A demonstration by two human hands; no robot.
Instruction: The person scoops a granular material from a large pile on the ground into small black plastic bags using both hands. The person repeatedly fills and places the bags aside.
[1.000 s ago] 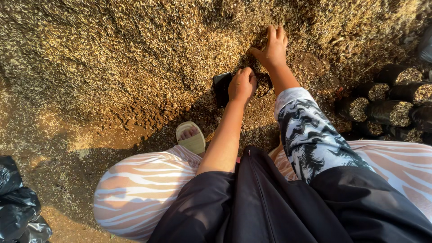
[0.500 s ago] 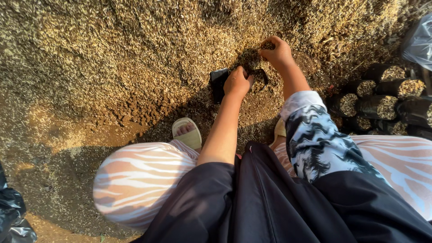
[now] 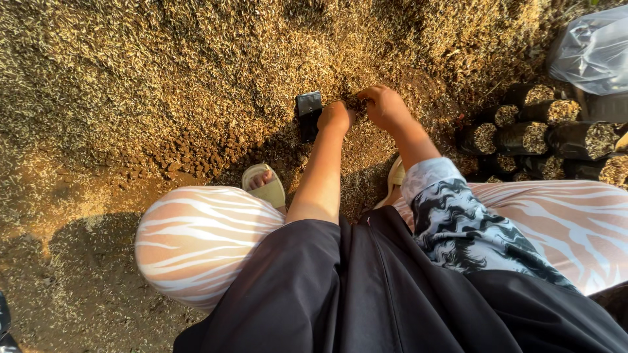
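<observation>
1. Outdoor ground, all covered by a big husk heap [image 3: 163, 72], warm low sun. I use the small black bag [image 3: 309, 112] as landmark.
2. Far left and below the bag: bare sandy dirt and my shadow.
3. Left-below the bag: a patch of dark soil clumps [image 3: 196, 153] on the husk.
4. Below the bag: my foot in a pale sandal [image 3: 265, 186], then my striped knee [image 3: 203, 238].
5. The bag stands upright at the heap's foot, its mouth facing up, husk all round it.
6. My left hand [image 3: 335, 117] is just right of the bag, touching its edge, fingers curled in; I can't tell if it grips the rim.
7. My right hand [image 3: 384, 104] is further right of the bag, just beside the left, fingers bunched down into the husk; can't tell what is inside the fist.
8. Well right of the bag: a stack of filled black bags [image 3: 549, 134] lying on their sides, husk showing at the mouths.
9. Far right, above those: a clear plastic sack [image 3: 592, 49].
</observation>
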